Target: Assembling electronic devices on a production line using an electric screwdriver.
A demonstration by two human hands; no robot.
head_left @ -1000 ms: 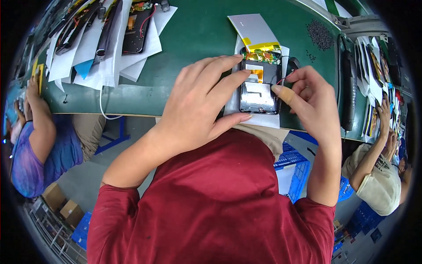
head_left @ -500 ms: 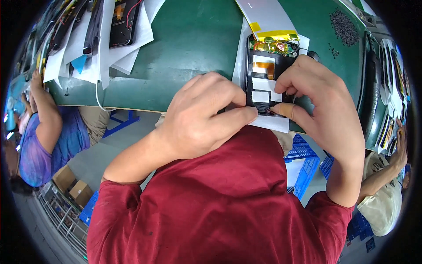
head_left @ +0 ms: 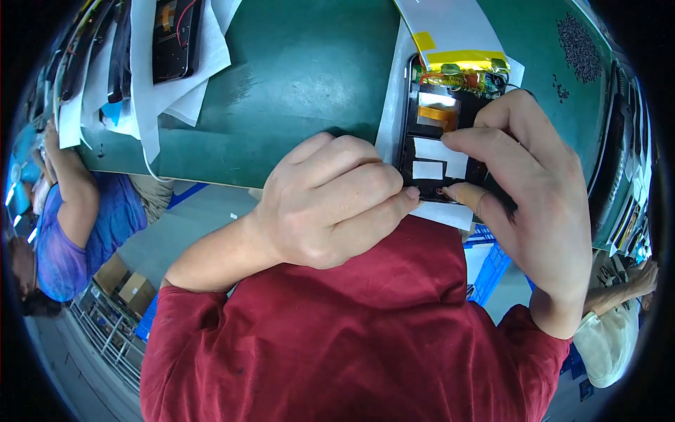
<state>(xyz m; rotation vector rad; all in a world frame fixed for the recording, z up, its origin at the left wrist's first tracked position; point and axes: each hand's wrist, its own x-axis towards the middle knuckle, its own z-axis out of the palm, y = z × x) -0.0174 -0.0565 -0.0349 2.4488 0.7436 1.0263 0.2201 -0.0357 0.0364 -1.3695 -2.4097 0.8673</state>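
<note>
A black device housing lies open on white sheets at the bench's front edge, right of the middle. It carries white rectangular patches, an orange flat cable and, at its far end, a green circuit board with yellow tape. My left hand is closed at its near left corner, thumb tip and bent fingers on the edge. My right hand arches over the right side, fingers apart: the index tip touches near a white patch, the bandaged thumb rests by a small reddish wire at the near edge.
A flat silver-white pack with yellow tape extends beyond the board. Small black pieces lie heaped at far right. More black housings stand among white sheets at far left. Co-workers sit left and right.
The view has shifted slightly. My right index finger has lifted off the near patches toward the orange cable, and a shiny area beneath that cable now shows. The left hand stays at the corner.
</note>
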